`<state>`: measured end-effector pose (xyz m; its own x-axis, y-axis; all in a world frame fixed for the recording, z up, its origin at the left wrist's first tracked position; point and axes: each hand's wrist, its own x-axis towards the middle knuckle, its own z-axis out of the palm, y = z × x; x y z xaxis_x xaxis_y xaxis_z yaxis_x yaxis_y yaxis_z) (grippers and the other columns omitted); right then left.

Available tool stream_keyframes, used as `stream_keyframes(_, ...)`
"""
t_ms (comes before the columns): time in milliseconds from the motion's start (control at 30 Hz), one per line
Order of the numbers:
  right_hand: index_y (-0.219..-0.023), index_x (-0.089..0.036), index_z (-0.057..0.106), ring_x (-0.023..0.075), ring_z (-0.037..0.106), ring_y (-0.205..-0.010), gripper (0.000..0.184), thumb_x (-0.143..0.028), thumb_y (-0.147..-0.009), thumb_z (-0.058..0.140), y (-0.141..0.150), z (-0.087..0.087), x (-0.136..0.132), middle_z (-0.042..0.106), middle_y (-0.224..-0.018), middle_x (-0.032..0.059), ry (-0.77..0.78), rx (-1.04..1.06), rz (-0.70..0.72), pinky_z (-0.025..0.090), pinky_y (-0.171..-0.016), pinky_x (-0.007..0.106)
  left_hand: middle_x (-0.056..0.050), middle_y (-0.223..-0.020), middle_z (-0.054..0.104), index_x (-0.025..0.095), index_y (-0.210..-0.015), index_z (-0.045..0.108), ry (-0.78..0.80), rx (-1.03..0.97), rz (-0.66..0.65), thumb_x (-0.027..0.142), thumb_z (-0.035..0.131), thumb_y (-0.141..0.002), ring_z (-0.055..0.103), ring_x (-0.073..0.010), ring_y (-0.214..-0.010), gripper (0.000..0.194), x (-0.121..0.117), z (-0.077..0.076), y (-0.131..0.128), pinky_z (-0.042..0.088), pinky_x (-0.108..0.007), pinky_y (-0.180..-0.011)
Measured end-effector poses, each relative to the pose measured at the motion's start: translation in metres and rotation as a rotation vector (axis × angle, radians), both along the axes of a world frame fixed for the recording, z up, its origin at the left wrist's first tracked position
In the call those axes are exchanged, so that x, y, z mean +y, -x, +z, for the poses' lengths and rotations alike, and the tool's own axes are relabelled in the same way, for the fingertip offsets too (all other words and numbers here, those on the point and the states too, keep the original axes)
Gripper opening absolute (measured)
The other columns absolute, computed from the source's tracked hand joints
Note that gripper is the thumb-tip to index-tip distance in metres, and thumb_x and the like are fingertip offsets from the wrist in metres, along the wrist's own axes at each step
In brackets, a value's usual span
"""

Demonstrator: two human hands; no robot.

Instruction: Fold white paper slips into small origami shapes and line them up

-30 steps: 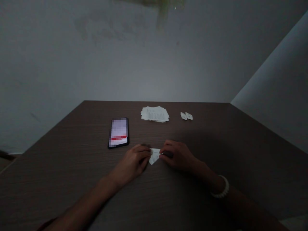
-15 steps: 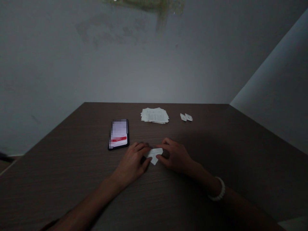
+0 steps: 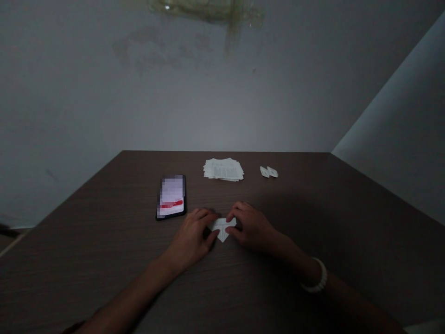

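Between my hands, a small folded piece of printed paper (image 3: 223, 228) lies on the dark wooden table, its pointed end toward me. My left hand (image 3: 195, 233) grips its left side, thumb at the lower edge and index finger along the upper left. On the right side, my right hand (image 3: 248, 225) pinches the paper with thumb and curled index finger. A pale beaded bracelet (image 3: 321, 276) circles the right wrist. Parts of the paper's side edges are hidden under the fingers.
Beyond the hands sits a loose stack of printed paper sheets (image 3: 223, 169). Two small folded paper pieces (image 3: 269, 172) lie to its right. A phone (image 3: 171, 196) with a lit, blurred screen rests at left. The table (image 3: 104, 208) meets a stained wall (image 3: 222, 102) at the back.
My right index finger has shifted slightly on the paper's upper right edge. The view has tilted up a little, so everything sits slightly lower. Both hands stay on the folded paper.
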<state>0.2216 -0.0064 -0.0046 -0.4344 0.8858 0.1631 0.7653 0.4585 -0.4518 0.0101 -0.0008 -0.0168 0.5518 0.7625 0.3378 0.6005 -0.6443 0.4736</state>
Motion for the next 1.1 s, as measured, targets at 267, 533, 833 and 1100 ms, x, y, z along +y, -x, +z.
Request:
stream_keyframes(267, -0.104, -0.019, 0.055, 0.0192, 0.054, -0.094, 0.028, -0.024, -0.08, 0.067, 0.003, 0.002, -0.001, 0.061, -0.102, 0.0048, -0.015, 0.012, 0.011, 0.041, -0.082, 0.032, -0.007, -0.106, 0.062, 0.02, -0.108, 0.061, -0.009, 0.0, -0.001, 0.019, 0.061, -0.082, 0.055, -0.0251, -0.101, 0.025, 0.002, -0.003, 0.0, 0.045, -0.045, -0.091)
stream_keyframes(533, -0.105, -0.02, 0.055, 0.0189, 0.053, -0.089, 0.027, -0.023, -0.08, 0.066, 0.003, 0.001, -0.001, 0.062, -0.094, 0.0035, -0.005, 0.005, 0.01, 0.04, -0.075, 0.03, -0.008, -0.11, 0.061, 0.018, -0.11, 0.06, -0.01, 0.021, -0.004, 0.019, 0.059, -0.082, 0.055, -0.0253, -0.103, 0.028, 0.001, 0.002, -0.001, 0.045, -0.044, -0.092)
stream_keyframes(833, -0.101, -0.019, 0.059, 0.018, 0.053, -0.084, 0.023, -0.019, -0.08, 0.067, 0.005, -0.001, -0.001, 0.062, -0.085, 0.0013, -0.031, 0.044, 0.018, 0.038, -0.073, 0.029, -0.01, -0.108, 0.062, 0.016, -0.108, 0.061, -0.007, 0.032, -0.004, 0.019, 0.058, -0.083, 0.055, -0.0262, -0.102, 0.026, 0.0, 0.004, 0.0, 0.045, -0.046, -0.091)
stream_keyframes(1100, -0.093, -0.018, 0.065, 0.0182, 0.052, -0.081, 0.015, -0.017, -0.079, 0.071, 0.002, -0.013, 0.002, 0.064, -0.08, 0.0022, -0.16, 0.121, 0.104, 0.038, -0.072, 0.029, -0.009, -0.114, 0.061, 0.019, -0.115, 0.058, -0.011, 0.008, 0.036, 0.023, 0.061, -0.082, 0.054, -0.0265, -0.108, 0.034, 0.002, -0.003, 0.003, 0.042, -0.046, -0.095)
